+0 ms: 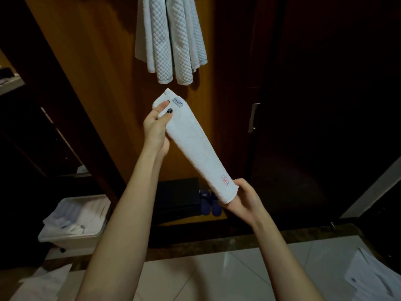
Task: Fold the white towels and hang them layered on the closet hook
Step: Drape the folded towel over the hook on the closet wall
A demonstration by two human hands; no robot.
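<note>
Pinches folded towel [195, 146] at label end with left grip [157, 124], clasps lower end with right grip [243, 198]. Likely soft, light, floppy; best taken at both ends.

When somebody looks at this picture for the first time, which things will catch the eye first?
First the folded white towel, a long narrow strip held slanting at the centre: the left hand pinches its upper end, the right hand grips its lower end. Next the quilted white towels hanging above it against the wooden closet panel.
</note>
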